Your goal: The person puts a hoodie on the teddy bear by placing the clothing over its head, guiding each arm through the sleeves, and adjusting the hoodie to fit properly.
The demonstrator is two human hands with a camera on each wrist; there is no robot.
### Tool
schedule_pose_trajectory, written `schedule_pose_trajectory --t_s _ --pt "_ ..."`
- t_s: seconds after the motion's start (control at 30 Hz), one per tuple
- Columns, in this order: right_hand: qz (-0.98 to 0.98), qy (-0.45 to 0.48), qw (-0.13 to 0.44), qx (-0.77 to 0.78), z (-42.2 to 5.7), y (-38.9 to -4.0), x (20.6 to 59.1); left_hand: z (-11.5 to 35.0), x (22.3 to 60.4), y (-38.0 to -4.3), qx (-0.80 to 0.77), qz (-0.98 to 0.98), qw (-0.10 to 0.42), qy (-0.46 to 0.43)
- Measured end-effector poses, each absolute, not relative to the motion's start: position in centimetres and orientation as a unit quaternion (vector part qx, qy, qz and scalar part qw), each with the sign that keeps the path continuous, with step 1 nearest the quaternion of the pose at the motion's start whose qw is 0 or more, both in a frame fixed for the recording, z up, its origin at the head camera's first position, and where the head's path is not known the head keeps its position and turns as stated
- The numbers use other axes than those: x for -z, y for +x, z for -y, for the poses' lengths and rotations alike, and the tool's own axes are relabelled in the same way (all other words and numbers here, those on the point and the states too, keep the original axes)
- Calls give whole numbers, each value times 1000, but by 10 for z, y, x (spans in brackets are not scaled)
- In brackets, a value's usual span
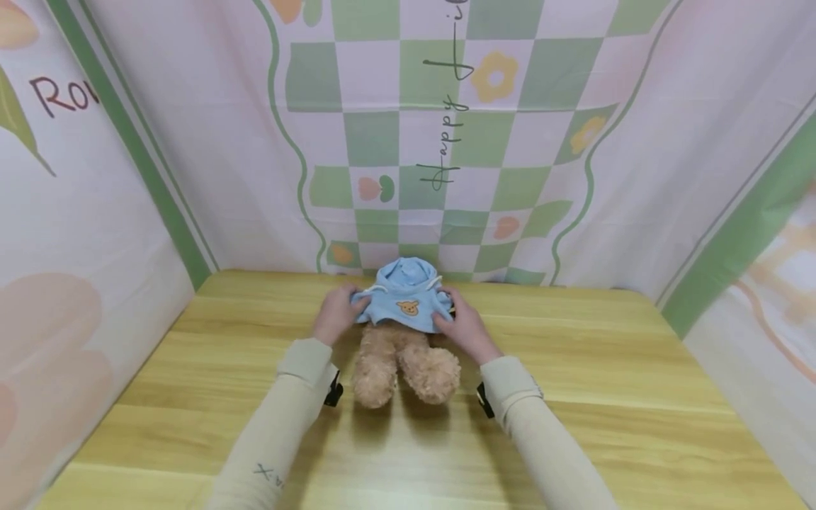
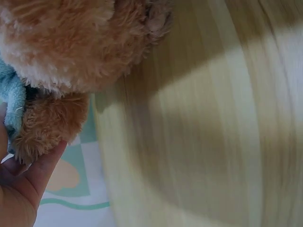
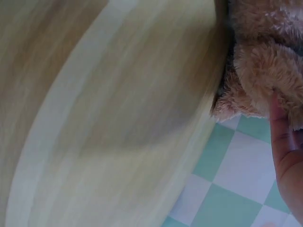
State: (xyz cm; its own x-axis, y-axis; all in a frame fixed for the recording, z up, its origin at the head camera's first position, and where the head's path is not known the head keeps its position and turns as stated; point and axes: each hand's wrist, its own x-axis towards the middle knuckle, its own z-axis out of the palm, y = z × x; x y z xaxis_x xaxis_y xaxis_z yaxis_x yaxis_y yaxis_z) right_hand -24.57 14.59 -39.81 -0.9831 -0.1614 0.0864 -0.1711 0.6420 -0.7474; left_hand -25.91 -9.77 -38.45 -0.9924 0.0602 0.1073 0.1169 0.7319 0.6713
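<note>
Gripping both sides at once: the left hand (image 1: 336,313) has its thumb over one edge and fingers behind, and the right hand (image 1: 470,329) pinches the opposite side much the same way. Between them is a light blue fabric hoodie (image 1: 404,292) with a brown bear-face patch (image 1: 408,307), worn by a tan, curly-furred plush teddy bear (image 1: 397,336). The wrist views show fur under the fingers too, with one fuzzy tan paw (image 2: 52,123) beside the left hand's fingers.

I read this step as settling the hoodie, so I'd pinch cloth rather than fur and tug both sides evenly — a lopsided pull would probably twist it. I can't make out the bear's head, so check the hood before pulling hard.

Its two plump furry legs (image 1: 376,372) point back between the forearms, above a yellow wood-grain table (image 1: 574,368). Just past the hands hangs a green-and-white checked cloth backdrop (image 1: 433,127) — don't shove the bear into it.
</note>
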Motion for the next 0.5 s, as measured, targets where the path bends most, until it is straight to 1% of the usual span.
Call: schedule_pose_trajectory --t_s 0.3,0.5 --pt "915 77 3 -395 -161 -247 390 82 396 -257 395 917 34 -38" --pt "922 80 17 -378 -171 -247 387 74 404 -257 411 910 33 -49"
